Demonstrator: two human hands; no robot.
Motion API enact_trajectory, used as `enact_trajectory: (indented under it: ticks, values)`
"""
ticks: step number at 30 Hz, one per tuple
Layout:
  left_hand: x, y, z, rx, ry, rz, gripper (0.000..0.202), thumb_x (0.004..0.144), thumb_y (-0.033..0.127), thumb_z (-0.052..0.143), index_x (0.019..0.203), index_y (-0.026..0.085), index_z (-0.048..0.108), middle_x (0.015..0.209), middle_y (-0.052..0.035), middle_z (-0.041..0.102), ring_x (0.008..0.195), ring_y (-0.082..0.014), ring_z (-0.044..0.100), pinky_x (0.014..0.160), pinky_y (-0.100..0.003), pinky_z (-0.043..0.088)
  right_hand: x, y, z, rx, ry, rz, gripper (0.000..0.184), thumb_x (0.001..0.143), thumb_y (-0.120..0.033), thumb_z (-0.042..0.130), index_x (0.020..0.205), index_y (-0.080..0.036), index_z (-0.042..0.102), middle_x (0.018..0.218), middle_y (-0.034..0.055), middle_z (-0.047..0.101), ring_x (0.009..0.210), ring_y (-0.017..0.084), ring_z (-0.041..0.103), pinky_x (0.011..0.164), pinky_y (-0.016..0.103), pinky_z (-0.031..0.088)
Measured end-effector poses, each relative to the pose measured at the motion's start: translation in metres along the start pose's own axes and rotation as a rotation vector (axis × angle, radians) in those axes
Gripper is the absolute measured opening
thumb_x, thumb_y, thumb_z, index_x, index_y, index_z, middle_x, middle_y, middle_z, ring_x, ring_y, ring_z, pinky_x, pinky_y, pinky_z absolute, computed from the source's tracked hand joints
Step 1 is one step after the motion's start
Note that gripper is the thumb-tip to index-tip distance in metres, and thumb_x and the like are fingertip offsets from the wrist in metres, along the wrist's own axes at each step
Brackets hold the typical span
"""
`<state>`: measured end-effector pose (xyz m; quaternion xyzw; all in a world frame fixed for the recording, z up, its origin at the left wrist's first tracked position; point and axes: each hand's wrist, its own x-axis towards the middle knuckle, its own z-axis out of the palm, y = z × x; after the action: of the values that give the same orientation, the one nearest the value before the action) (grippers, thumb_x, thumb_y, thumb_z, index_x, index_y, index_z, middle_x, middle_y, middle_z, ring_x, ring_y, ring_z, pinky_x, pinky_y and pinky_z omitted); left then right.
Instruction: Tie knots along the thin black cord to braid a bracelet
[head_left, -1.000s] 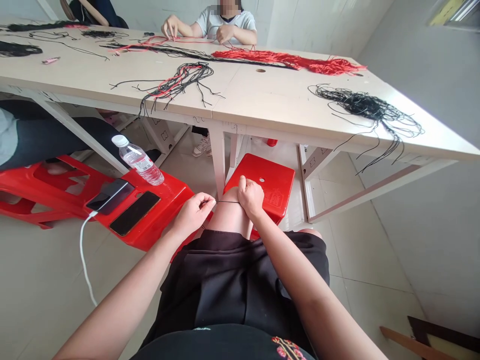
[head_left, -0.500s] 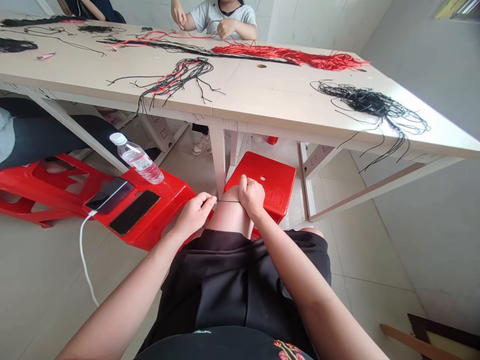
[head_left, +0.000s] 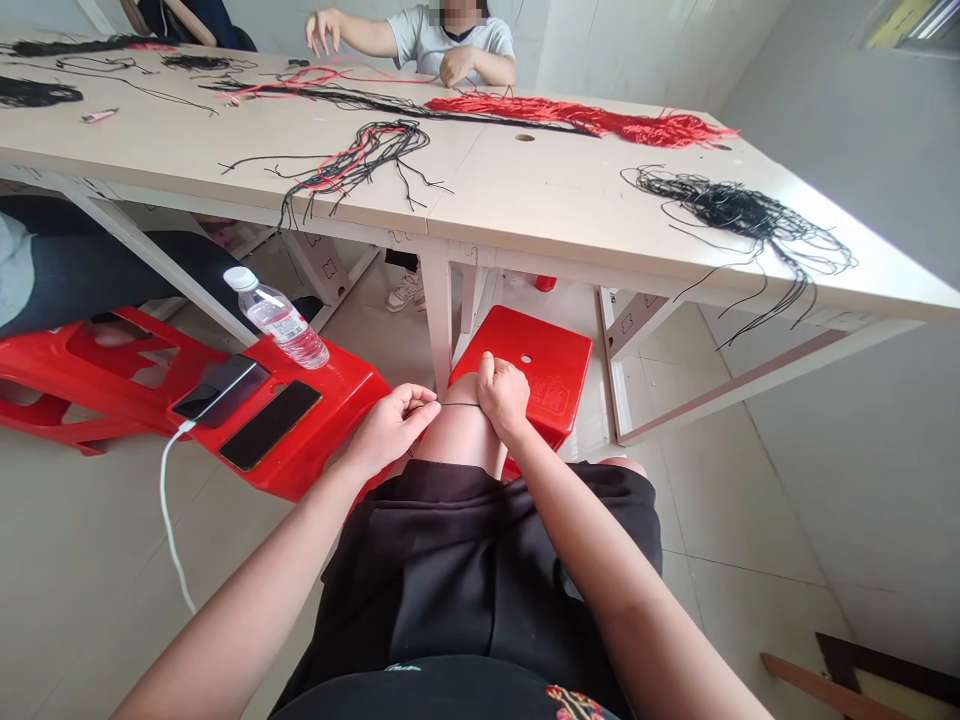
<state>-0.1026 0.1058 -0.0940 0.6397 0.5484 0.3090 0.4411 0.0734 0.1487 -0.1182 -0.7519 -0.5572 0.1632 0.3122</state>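
A thin black cord (head_left: 460, 404) runs level across my bare knee, stretched between my two hands. My left hand (head_left: 394, 425) pinches its left end between thumb and fingertips. On the right, my right hand (head_left: 504, 393) is closed in a fist around the other end, resting against the knee. What lies inside the fist is hidden. Above on the table, a bundle of black and red cords (head_left: 356, 160) hangs partly over the front edge, and a loose tangle of black cord (head_left: 739, 205) lies at the right.
Behind my right hand stands a red stool (head_left: 559, 350). Another red stool (head_left: 352, 385) at left bears a water bottle (head_left: 281, 320), a phone (head_left: 271, 425) and a cabled device (head_left: 220, 388). Red cords (head_left: 585, 115) lie along the far side of the table (head_left: 517, 200), before a seated person (head_left: 420, 40).
My left fingers have shifted slightly to the right and loosened a little on the cord. My right hand stays put. The person opposite has stretched one arm out to the left.
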Motion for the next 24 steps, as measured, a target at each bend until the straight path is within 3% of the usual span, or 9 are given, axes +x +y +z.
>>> enact_trajectory:
  ticks: [8,14,19,24]
  values:
    - [0.011,0.016,0.014,0.163,-0.076,0.094,0.028,0.076,0.035,0.060,0.098,0.017,0.061,0.085,-0.0031,0.061,0.077,-0.0148,0.058,0.074,-0.029,0.050,0.000,-0.002,0.001,-0.004,0.002,-0.013,0.048,0.095,-0.039,0.028,0.066,-0.018,0.061,0.076,0.0095,0.067,0.073,0.022,0.063,0.064,0.029,0.043]
    - [0.018,0.034,0.036,0.589,-0.009,0.259,0.018,0.080,0.024,0.054,0.089,0.018,0.069,0.083,-0.0030,0.062,0.067,-0.0129,0.058,0.067,-0.026,0.048,0.000,-0.003,0.002,0.001,0.008,-0.013,0.046,0.095,-0.035,0.029,0.067,-0.018,0.062,0.074,0.0087,0.068,0.071,0.021,0.063,0.063,0.028,0.043]
    - [0.019,0.041,0.046,0.700,0.000,0.294,0.022,0.082,0.018,0.049,0.075,0.015,0.070,0.079,-0.0086,0.061,0.081,-0.0227,0.058,0.074,-0.034,0.045,0.000,-0.004,0.000,0.024,0.010,-0.005,0.046,0.094,-0.034,0.030,0.065,-0.017,0.061,0.073,0.0090,0.067,0.070,0.021,0.062,0.063,0.028,0.042]
    - [0.024,0.045,0.049,0.695,-0.015,0.293,0.023,0.077,0.012,0.046,0.064,0.015,0.065,0.074,-0.0083,0.059,0.077,-0.0223,0.057,0.071,-0.034,0.043,0.000,-0.004,0.001,0.084,-0.004,0.007,0.044,0.093,-0.033,0.031,0.063,-0.017,0.059,0.072,0.0087,0.066,0.070,0.020,0.061,0.065,0.028,0.042]
